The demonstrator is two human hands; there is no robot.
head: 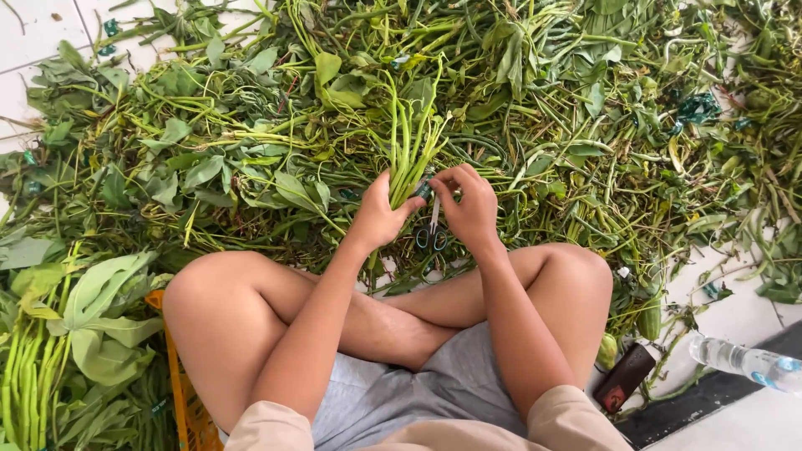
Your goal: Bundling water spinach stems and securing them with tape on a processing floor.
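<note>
a bunch of stems [407,154] is clamped in the left hand [380,219], just above the crossed legs. the right hand [470,205] is curled at its base, beside scissors [431,230]. a sorted pile [25,376] is seen at left; most greens [543,108] look unsorted.

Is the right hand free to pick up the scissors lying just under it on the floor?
Probably not at once. The scissors lie uncovered just below the right hand, but its fingers are busy at the bundle of green stems that the left hand grips.
</note>
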